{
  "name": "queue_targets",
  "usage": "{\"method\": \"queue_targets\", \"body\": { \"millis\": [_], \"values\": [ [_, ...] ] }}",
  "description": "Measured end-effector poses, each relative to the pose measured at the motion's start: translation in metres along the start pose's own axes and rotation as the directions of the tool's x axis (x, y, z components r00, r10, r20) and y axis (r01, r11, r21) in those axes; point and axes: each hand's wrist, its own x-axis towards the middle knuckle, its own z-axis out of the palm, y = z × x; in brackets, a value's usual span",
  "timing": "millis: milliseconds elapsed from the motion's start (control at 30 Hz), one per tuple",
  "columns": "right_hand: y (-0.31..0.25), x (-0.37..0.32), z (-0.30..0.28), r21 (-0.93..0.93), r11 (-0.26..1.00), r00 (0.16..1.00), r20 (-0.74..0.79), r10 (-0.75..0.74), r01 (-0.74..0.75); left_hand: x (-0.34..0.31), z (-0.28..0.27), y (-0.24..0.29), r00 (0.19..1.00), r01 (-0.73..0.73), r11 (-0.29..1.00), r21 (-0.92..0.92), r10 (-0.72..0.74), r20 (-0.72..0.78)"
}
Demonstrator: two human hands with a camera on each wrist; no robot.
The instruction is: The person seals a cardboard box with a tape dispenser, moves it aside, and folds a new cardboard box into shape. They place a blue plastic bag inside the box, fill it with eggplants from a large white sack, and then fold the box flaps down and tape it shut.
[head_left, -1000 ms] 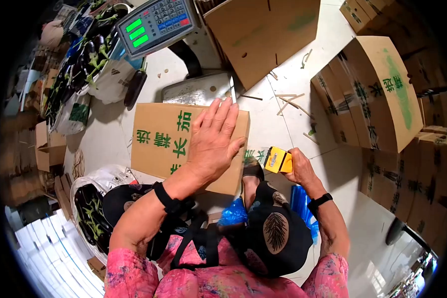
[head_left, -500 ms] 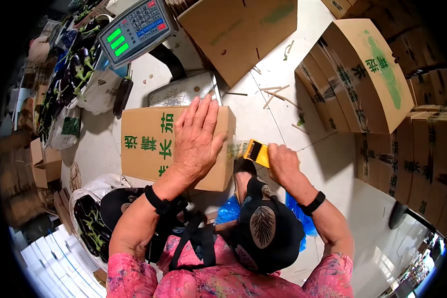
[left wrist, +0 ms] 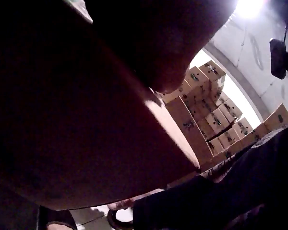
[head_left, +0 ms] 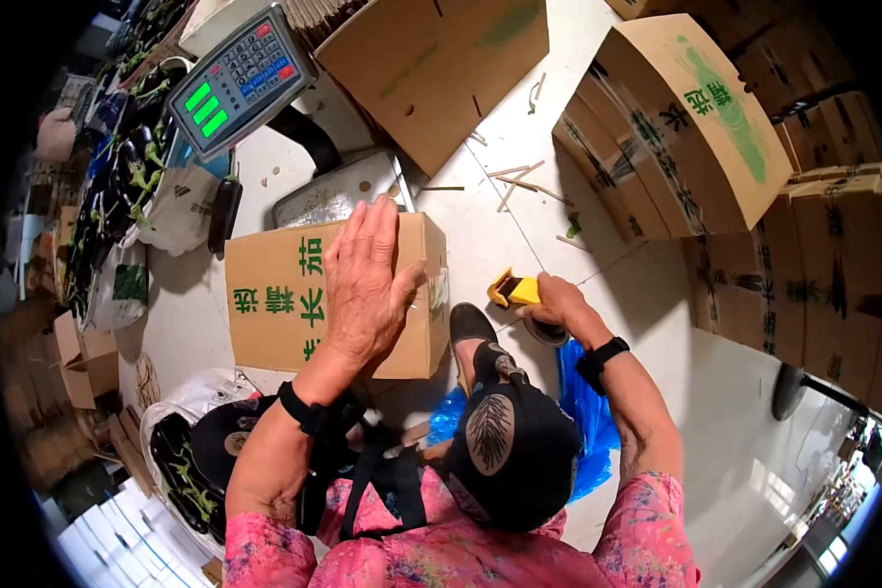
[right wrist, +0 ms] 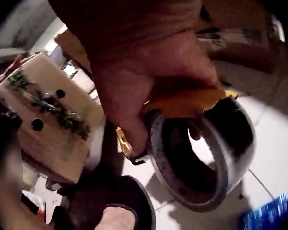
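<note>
Cardboard fills the middle of the head view: a closed cardboard box (head_left: 284, 294) printed with green characters stands on the pale floor in front of the person. The left hand (head_left: 363, 279) lies flat on its top near the right edge, fingers straight and close together, pressing down. To the right of the box, just apart from it, the right hand (head_left: 562, 300) has its fingers curled round a yellow tape dispenser (head_left: 513, 288), with the dark tape roll (head_left: 545, 331) below the hand. A black shoe (head_left: 470, 323) sits between box and dispenser, and a blue bag (head_left: 586, 397) lies under the right forearm. Behind the box stands a scale platform (head_left: 338, 191) with its keypad display (head_left: 240, 83); stacked cartons (head_left: 676, 127) rise on the right and bagged aubergines (head_left: 132, 162) on the left.

From the left wrist, the palm and the box top are dark and very close together; how the fingers lie cannot be told there. More cartons show in the distance.

From the right wrist, fingers and thumb wrap the dispenser's yellow body above the open ring of the roll, and the box's end, with three round holes, stands at left.
</note>
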Motion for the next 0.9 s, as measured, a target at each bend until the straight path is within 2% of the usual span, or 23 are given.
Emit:
{"method": "queue_targets", "body": {
  "millis": [33,67,133,167,200,233,267,333,400,433,500,533,567,600,633,667,733,767,800,833,867,900],
  "values": [
    [0.006,-0.001,0.008,0.077,0.997,1.0,0.009,0.019,-0.019,0.0,0.0,-0.002,1.0,0.01,0.999,-0.047,-0.011,-0.01],
    [0.01,-0.004,0.019,-0.01,1.0,0.992,-0.124,0.013,-0.014,0.0,0.0,-0.004,1.0,0.024,0.995,-0.094,-0.025,-0.018],
    [0.0,-0.015,0.031,-0.186,0.982,0.926,-0.375,-0.035,-0.038,-0.002,-0.003,-0.012,0.995,0.057,0.97,-0.237,-0.074,-0.064],
    [-0.009,-0.013,0.034,-0.076,0.996,0.868,-0.492,-0.07,0.037,-0.003,-0.01,-0.02,0.989,0.071,0.941,-0.332,-0.109,-0.097],
    [-0.026,-0.014,0.026,0.008,0.994,0.835,-0.542,-0.089,0.111,-0.005,-0.019,-0.031,0.982,0.082,0.901,-0.425,-0.147,-0.122],
    [-0.045,-0.011,0.018,0.221,0.948,0.828,-0.556,-0.07,0.228,-0.007,-0.037,-0.046,0.98,0.077,0.949,-0.307,-0.13,-0.154],
    [-0.066,-0.009,0.01,0.416,0.844,0.822,-0.568,-0.051,0.34,-0.01,-0.055,-0.069,0.976,0.075,0.981,-0.181,-0.109,-0.187],
    [-0.118,-0.012,-0.01,0.699,0.552,0.835,-0.55,0.009,0.455,-0.019,-0.068,-0.135,0.906,0.301,0.929,-0.216,-0.349,-0.239],
    [-0.163,-0.002,-0.011,0.731,0.37,0.779,-0.626,0.031,0.573,-0.053,-0.055,-0.223,0.867,0.421,0.902,-0.098,-0.432,-0.25],
    [-0.182,0.0,-0.014,0.699,0.385,0.751,-0.66,0.022,0.603,-0.063,-0.052,-0.261,0.772,0.611,0.625,-0.486,-0.607,0.189],
    [-0.207,0.0,-0.019,0.632,0.416,0.693,-0.721,0.005,0.654,-0.064,-0.044,-0.23,0.716,0.605,0.42,-0.676,-0.658,0.233],
    [-0.207,0.002,-0.02,0.706,0.338,0.742,-0.669,0.03,0.623,-0.061,-0.043,-0.207,0.687,0.587,0.301,-0.751,-0.677,0.266],
    [-0.205,0.006,-0.023,0.771,0.258,0.792,-0.609,0.035,0.582,-0.053,-0.057,-0.182,0.629,0.654,0.202,-0.729,-0.682,0.375],
    [-0.203,0.011,-0.027,0.825,0.177,0.835,-0.55,0.033,0.537,-0.059,-0.058,-0.184,0.626,0.654,0.15,-0.742,-0.657,0.419],
    [-0.198,0.017,-0.026,0.765,0.264,0.793,-0.609,0.001,0.587,-0.062,-0.06,-0.187,0.631,0.657,0.106,-0.746,-0.619,0.467],
    [-0.19,0.031,-0.02,0.646,0.411,0.721,-0.691,-0.043,0.643,-0.063,-0.062,-0.19,0.639,0.659,0.067,-0.749,-0.575,0.511],
    [-0.169,0.08,0.022,0.335,0.646,0.566,-0.804,-0.185,0.686,-0.073,-0.059,-0.186,0.662,0.599,0.071,-0.797,-0.604,0.443],
    [-0.161,0.113,0.059,0.315,0.748,0.574,-0.812,-0.105,0.584,-0.075,-0.06,-0.187,0.67,0.567,0.077,-0.82,-0.622,0.405],
    [-0.166,0.115,0.053,0.565,0.568,0.697,-0.717,-0.021,0.598,-0.073,-0.064,-0.19,0.678,0.561,0.062,-0.826,-0.607,0.415],
    [-0.167,0.112,0.048,0.768,0.348,0.814,-0.58,0.021,0.538,-0.072,-0.068,-0.189,0.681,0.556,0.036,-0.83,-0.593,0.431],
    [-0.164,0.103,0.043,0.905,0.108,0.909,-0.416,0.031,0.411,-0.072,-0.067,-0.186,0.686,0.557,0.006,-0.831,-0.568,0.455],
    [-0.16,0.113,0.054,0.91,0.185,0.913,-0.393,0.109,0.37,-0.077,-0.062,-0.2,0.735,0.52,0.011,-0.854,-0.515,0.441]
  ]
}}
